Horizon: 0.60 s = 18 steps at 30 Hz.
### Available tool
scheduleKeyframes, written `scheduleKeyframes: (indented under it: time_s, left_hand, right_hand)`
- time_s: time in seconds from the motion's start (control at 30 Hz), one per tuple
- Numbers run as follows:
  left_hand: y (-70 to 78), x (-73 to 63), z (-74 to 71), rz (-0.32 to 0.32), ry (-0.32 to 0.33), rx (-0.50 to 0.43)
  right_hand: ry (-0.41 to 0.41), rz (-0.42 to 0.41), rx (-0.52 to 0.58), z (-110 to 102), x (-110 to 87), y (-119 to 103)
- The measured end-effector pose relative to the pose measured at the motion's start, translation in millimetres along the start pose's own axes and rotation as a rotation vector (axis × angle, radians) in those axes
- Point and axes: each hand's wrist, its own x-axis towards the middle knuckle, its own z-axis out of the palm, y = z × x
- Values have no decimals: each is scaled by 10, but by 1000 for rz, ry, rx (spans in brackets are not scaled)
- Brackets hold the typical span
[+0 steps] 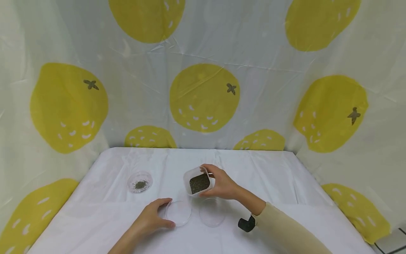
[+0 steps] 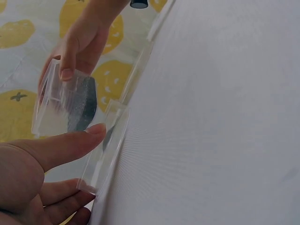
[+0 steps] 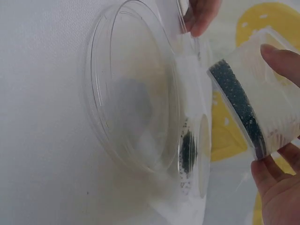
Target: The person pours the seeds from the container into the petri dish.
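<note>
My right hand grips a clear squarish plastic container and holds it raised and tilted above the table. Dark fine grains lie gathered against one side of it. Thumb and fingers of my left hand hold the rim of a clear round petri dish on the white table. Just right of that stands another clear petri dish, which appears large in the right wrist view. Farther back on the left, a third petri dish holds a small heap of dark grains.
A wrinkled white cloth covers the table. Lemon-patterned curtains close off the back and both sides. A black device is attached at the right wrist, by the beige sleeve.
</note>
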Motion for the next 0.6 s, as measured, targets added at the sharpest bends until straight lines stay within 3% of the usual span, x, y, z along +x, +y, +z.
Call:
scheduleKeyframes:
  time_s: [0.23, 0.6]
  left_hand:
    - [-18, -13, -3, 4, -7, -17]
    - [-9, -4, -6, 19, -15, -24]
  right_hand:
    - [2, -72, -100, 106, 40, -57]
    - [-2, -84, -209, 223, 49, -105]
